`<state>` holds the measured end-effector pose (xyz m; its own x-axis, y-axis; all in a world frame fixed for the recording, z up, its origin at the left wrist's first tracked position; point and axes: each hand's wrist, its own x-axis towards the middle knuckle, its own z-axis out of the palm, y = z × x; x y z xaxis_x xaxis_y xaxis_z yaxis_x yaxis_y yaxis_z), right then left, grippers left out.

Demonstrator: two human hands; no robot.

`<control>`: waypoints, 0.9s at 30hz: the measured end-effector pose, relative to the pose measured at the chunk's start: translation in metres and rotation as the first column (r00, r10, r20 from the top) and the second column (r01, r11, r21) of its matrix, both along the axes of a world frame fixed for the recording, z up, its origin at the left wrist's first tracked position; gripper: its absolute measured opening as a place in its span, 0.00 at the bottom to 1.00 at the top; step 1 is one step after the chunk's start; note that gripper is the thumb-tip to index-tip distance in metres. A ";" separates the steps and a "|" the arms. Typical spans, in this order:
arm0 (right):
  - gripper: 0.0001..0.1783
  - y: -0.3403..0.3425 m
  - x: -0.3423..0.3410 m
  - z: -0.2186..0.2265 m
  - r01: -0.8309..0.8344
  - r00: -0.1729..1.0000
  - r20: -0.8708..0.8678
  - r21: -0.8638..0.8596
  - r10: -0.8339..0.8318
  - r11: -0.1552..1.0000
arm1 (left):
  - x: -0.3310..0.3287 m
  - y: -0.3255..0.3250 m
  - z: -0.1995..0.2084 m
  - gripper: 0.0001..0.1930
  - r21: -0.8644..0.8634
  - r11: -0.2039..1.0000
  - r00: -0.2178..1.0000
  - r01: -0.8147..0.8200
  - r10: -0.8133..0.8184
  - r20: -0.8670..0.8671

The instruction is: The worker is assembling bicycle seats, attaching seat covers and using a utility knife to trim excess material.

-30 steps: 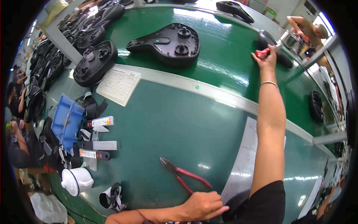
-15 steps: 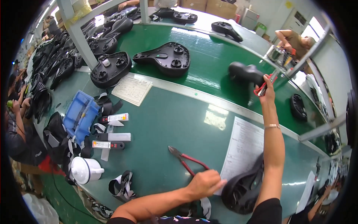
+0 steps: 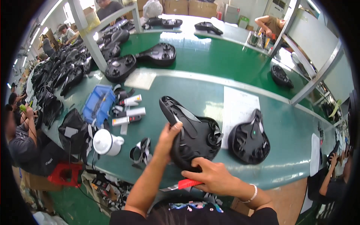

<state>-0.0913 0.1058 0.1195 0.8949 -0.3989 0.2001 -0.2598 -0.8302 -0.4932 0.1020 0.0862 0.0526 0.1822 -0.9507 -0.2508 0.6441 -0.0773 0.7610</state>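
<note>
A black bicycle saddle (image 3: 197,137), underside up, is tilted just above the green table in front of me. My left hand (image 3: 168,140) is closed on its left edge, thumb over the rim. At the near edge my right hand (image 3: 217,176) presses fingers against the saddle. Gripped in that same right hand is a red-handled knife (image 3: 188,183), its flat blade pointing left. A second black saddle (image 3: 249,138) lies underside up to the right, partly on a printed sheet (image 3: 240,99). The red-handled pliers seen before are out of sight now.
Left on the table are a blue bin (image 3: 98,105), boxed blades (image 3: 129,100), a white lidded mug (image 3: 107,142) and black-and-white scraps (image 3: 141,152). Beyond a metal rail (image 3: 210,78) runs a green belt (image 3: 210,56) with more saddles. A metal post (image 3: 88,41) stands far left; people work around.
My right hand has come back from the belt, its red-handled tool still in it. A saddle is now between both hands, and my left hand has opened from its loose curl to grip it.
</note>
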 end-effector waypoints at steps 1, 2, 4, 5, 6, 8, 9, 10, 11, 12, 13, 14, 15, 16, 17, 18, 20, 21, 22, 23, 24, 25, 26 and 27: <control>0.26 0.008 0.002 -0.007 0.006 1.000 -0.031 0.180 0.000 0.984 | 0.014 0.012 -0.007 0.25 0.031 0.999 0.997 0.035 -0.037 0.061; 0.25 0.018 -0.002 -0.017 0.041 0.999 0.020 0.252 -0.048 0.967 | 0.022 0.027 -0.018 0.22 0.051 0.999 0.996 -0.003 -0.001 0.090; 0.23 0.024 -0.013 -0.038 0.188 0.965 0.086 0.427 -0.247 0.884 | 0.036 0.048 -0.024 0.24 0.076 0.997 0.992 -0.011 0.001 0.125; 0.23 0.020 -0.022 -0.045 0.254 0.911 0.176 0.474 -0.373 0.843 | 0.043 0.054 -0.025 0.25 0.085 0.996 0.990 -0.006 -0.006 0.140; 0.26 0.020 -0.034 -0.041 0.406 0.862 0.012 0.581 -0.506 0.705 | 0.052 0.060 -0.023 0.26 0.149 0.988 0.985 0.031 -0.055 0.161; 0.28 0.011 -0.051 -0.054 0.487 0.796 0.244 0.288 -0.554 0.825 | 0.064 0.059 -0.010 0.26 0.202 0.968 0.953 0.146 -0.193 0.235; 0.29 0.004 -0.056 -0.052 0.459 0.835 0.249 0.176 -0.490 0.871 | 0.068 0.060 -0.002 0.25 0.246 0.955 0.926 0.167 -0.237 0.293; 0.30 -0.004 -0.059 -0.050 0.376 0.894 0.234 0.076 -0.383 0.924 | 0.071 0.055 0.000 0.25 0.255 0.951 0.913 0.178 -0.256 0.318; 0.32 -0.010 -0.059 -0.048 0.281 0.939 0.211 -0.024 -0.270 0.959 | 0.072 0.052 0.003 0.25 0.262 0.946 0.899 0.189 -0.274 0.343; 0.32 -0.015 -0.057 -0.041 0.282 0.941 0.202 -0.016 -0.273 0.959 | 0.069 0.049 0.015 0.25 0.255 0.946 0.899 0.203 -0.283 0.334; 0.31 -0.021 -0.054 -0.034 0.228 0.973 0.050 -0.099 -0.224 0.969 | 0.063 0.045 0.026 0.25 0.245 0.945 0.899 0.218 -0.292 0.327; 0.31 -0.024 -0.053 -0.030 0.160 0.978 -0.106 -0.173 -0.179 0.972 | 0.060 0.042 0.030 0.25 0.260 0.939 0.903 0.226 -0.302 0.306; 0.31 -0.026 -0.052 -0.031 0.158 0.978 -0.108 -0.171 -0.178 0.973 | 0.060 0.041 0.029 0.25 0.262 0.938 0.904 0.225 -0.302 0.303; 0.31 -0.027 -0.050 -0.032 0.151 0.959 -0.202 -0.222 -0.197 0.963 | 0.060 0.040 0.027 0.25 0.242 0.943 0.895 0.230 -0.302 0.328; 0.30 -0.027 -0.050 -0.032 0.138 0.931 -0.292 -0.271 -0.218 0.953 | 0.061 0.040 0.026 0.25 0.222 0.947 0.886 0.234 -0.302 0.353; 0.34 -0.019 -0.055 -0.044 0.164 0.935 -0.277 -0.215 -0.221 0.963 | 0.063 0.043 0.022 0.23 0.232 0.947 0.886 0.220 -0.294 0.360; 0.35 0.009 -0.062 -0.065 0.262 0.921 -0.251 -0.165 -0.297 0.951 | 0.061 0.050 0.016 0.23 0.226 0.961 0.890 0.160 -0.240 0.388; 0.35 0.027 -0.062 -0.071 0.358 0.899 -0.231 -0.105 -0.372 0.928 | 0.058 0.058 0.013 0.22 0.227 0.969 0.890 0.101 -0.190 0.415; 0.39 0.043 -0.058 -0.073 0.417 0.880 -0.242 -0.020 -0.409 0.909 | 0.053 0.065 0.015 0.21 0.238 0.970 0.881 0.050 -0.155 0.446; 0.39 0.056 -0.053 -0.071 0.468 0.857 -0.257 0.029 -0.446 0.883 | 0.048 0.073 0.018 0.20 0.247 0.969 0.870 -0.001 -0.121 0.477; 0.37 0.069 -0.051 -0.073 0.505 0.859 -0.170 0.118 -0.484 0.855 | 0.044 0.080 0.013 0.20 0.224 0.974 0.897 -0.045 -0.059 0.437; 0.35 0.081 -0.050 -0.077 0.521 0.853 -0.078 0.210 -0.517 0.828 | 0.043 0.089 0.006 0.19 0.202 0.974 0.916 -0.101 0.012 0.401; 0.35 0.091 -0.049 -0.068 0.527 0.849 -0.107 0.217 -0.517 0.822 | 0.044 0.097 0.004 0.19 0.201 0.971 0.917 -0.130 0.041 0.396; 0.35 0.090 -0.051 -0.068 0.529 0.848 -0.107 0.215 -0.519 0.821 | 0.039 0.102 0.010 0.19 0.187 0.969 0.905 -0.161 0.070 0.420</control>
<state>-0.1423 0.1959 0.0518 0.5433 -0.8394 0.0126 -0.6482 -0.4290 -0.6291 0.1411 0.1883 0.0630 0.4169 -0.8494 -0.3237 0.2955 -0.2101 0.9319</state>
